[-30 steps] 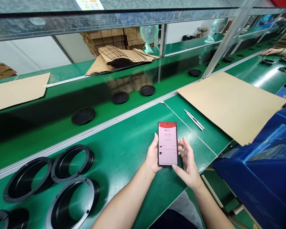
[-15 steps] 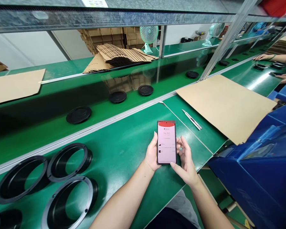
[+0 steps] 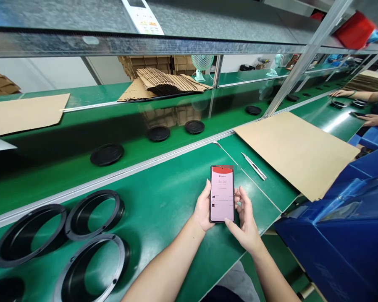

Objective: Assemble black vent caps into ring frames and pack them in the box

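My left hand (image 3: 202,207) grips the left edge of a smartphone (image 3: 222,193) with a lit pink screen, held upright over the green worktable (image 3: 164,201). My right hand (image 3: 246,220) supports the phone from the right, fingers curled behind it and the thumb at its lower edge. Three black plastic rings (image 3: 93,212) lie on the table to my left.
A utility knife (image 3: 253,166) and a brown cardboard sheet (image 3: 296,149) lie to the right. Black discs (image 3: 107,154) sit on the conveyor belt behind. Blue bins (image 3: 343,226) stand at the right. Another person's hands (image 3: 360,107) work far right. Stacked cardboard (image 3: 164,82) lies beyond.
The view tilted up slightly, so the hands and phone sit a bit lower in the frame. The hold on the phone is unchanged.
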The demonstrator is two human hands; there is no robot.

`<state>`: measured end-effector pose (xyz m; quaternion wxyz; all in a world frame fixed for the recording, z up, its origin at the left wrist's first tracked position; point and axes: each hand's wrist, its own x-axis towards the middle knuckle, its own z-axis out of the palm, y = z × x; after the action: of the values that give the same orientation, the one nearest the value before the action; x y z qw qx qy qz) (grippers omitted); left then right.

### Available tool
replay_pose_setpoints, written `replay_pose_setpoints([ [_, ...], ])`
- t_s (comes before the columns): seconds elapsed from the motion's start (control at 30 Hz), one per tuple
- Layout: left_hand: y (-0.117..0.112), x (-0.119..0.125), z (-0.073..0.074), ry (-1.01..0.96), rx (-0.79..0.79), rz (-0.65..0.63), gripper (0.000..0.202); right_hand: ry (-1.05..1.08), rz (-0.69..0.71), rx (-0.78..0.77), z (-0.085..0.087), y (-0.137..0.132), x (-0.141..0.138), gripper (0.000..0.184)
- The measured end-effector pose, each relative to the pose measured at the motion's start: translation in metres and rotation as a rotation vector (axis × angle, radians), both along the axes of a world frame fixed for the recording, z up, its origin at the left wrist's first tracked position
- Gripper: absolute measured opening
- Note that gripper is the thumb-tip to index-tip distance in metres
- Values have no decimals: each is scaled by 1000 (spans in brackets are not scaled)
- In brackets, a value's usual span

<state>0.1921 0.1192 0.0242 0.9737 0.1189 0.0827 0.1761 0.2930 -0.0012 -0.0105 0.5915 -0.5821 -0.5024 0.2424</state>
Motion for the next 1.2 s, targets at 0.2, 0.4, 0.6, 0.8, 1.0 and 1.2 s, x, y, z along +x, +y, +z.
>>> replay_pose_setpoints([
  [0.2, 1, -1, 3, 3, 23, -24, 85, -16, -23, -6, -1, 1, -1, 83],
  [0.4, 1, -1, 5, 13, -15, -31, 85, -29, -23, -7, 0, 0, -1, 83],
  [0.6, 1, 0, -1, -6, -34, -18, 85, -25, -21, -25, 4, 0, -3, 81],
  [0.8, 1, 0, -4, -6, 18, -10, 84, -20, -17, -32, 8, 0, -5, 79],
  [1.0, 0, -1, -2, 19, 79, -16, 86, 61, 14, -15, 8, -1, -4, 81],
  [1.2, 2, 0, -3, 17, 76, -7, 83, 164, -5, 8, 8, 1, -6, 80],
])
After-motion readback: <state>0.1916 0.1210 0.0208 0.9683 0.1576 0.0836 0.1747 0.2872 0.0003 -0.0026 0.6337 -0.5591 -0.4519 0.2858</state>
